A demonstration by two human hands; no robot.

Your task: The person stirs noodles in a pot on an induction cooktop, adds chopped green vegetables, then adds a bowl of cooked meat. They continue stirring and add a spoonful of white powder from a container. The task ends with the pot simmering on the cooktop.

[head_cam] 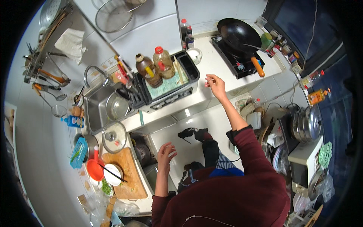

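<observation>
My right hand (216, 86) hangs over the front edge of the white counter with nothing in it, fingers apart and slightly curled. It is nearest to a black caddy (194, 66) holding two oil bottles, one brown (149, 72) and one with a red cap (164, 62). To its right a black wok (239, 35) with an orange handle (257, 67) rests on a black induction cooker (236, 68). My left hand (166, 154), bare with loosely spread fingers, is above the floor beside a wooden cutting board (130, 176). On the board stands a white bowl (113, 174) with black chopsticks across it.
A steel sink (95, 103) holds a metal basin (117, 105). Left of me are a glass lid (114, 136), a red ladle (95, 169) and chopped greens (106, 187). Steamer pots (306, 124) and a microwave (300, 167) stand at right. Utensils hang on the left wall.
</observation>
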